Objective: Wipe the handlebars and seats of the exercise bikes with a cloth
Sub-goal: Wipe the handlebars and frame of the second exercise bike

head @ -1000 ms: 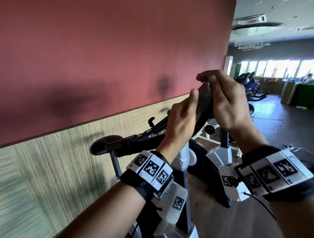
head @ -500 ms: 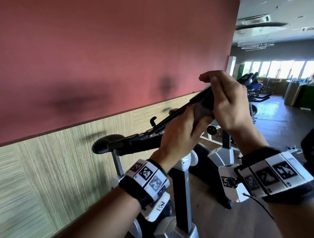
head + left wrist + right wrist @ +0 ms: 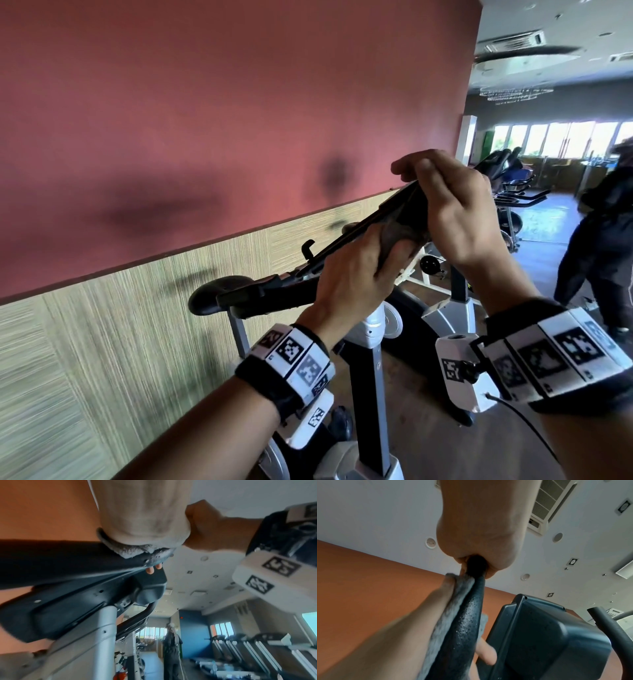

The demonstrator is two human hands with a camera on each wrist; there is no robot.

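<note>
Left hand slid down, gripping grey cloth around black handlebar, right hand clasping tip

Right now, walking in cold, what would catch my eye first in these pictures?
Two hands meet on a raised black handlebar at the centre: the right hand grips its tip, and the left hand wraps a grey cloth around it lower down. Behind them runs a big red wall, and checkered marker bands circle both wrists.

Your cloth wraps the black handlebar; your right hand grips just beside it, fingers peeking underneath.
</note>
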